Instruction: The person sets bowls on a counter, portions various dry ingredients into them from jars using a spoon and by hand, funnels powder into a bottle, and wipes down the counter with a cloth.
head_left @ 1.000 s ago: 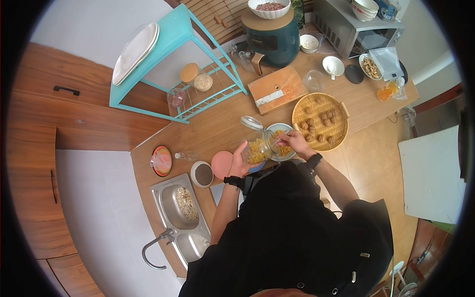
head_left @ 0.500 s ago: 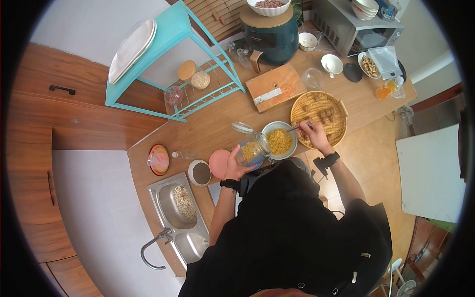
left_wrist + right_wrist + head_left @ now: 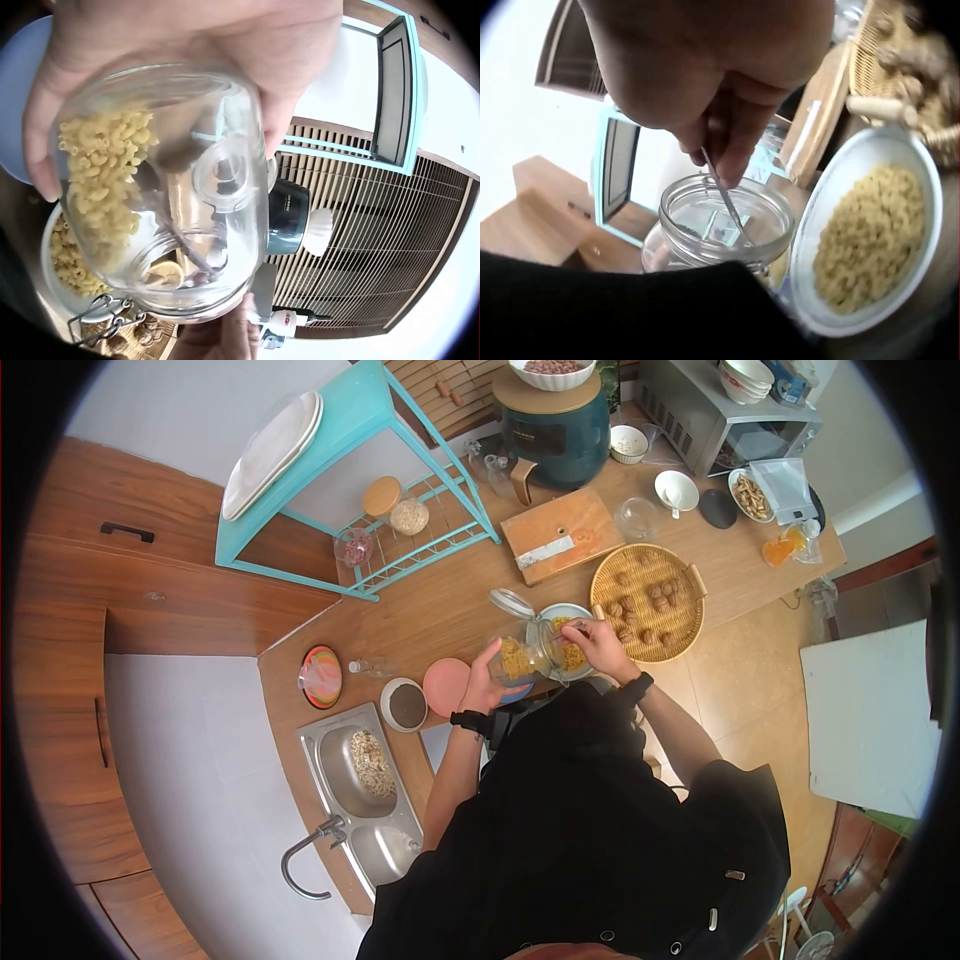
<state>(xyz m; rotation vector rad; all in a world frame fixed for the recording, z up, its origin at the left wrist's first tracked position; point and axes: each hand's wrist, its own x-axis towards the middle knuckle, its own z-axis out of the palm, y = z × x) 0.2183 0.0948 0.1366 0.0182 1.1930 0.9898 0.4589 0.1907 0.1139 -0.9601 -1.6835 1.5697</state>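
Note:
My left hand (image 3: 483,682) grips a clear glass jar (image 3: 172,187) round its body, tilted on its side, with yellow macaroni (image 3: 101,172) lying along one wall. The jar's hinged lid (image 3: 512,603) hangs open. My right hand (image 3: 603,650) pinches the thin handle of a metal spoon (image 3: 726,196), which reaches through the jar's mouth (image 3: 727,217). Right beside the mouth is a white bowl (image 3: 802,262) of macaroni (image 3: 874,236); in the head view the jar's mouth and my right hand partly cover it.
A wicker tray (image 3: 690,630) of walnuts lies to the right, a wooden box (image 3: 560,535) behind. Leftward are a pink plate (image 3: 446,686), a bowl of dark grains (image 3: 407,705) and the sink (image 3: 345,800). A teal rack (image 3: 300,470) and a dark green appliance (image 3: 555,440) stand farther back.
Half a second ago my right hand held the spoon over the bowl's right side; it has moved left to the jar, and the spoon is now inside. The jar has shifted slightly right.

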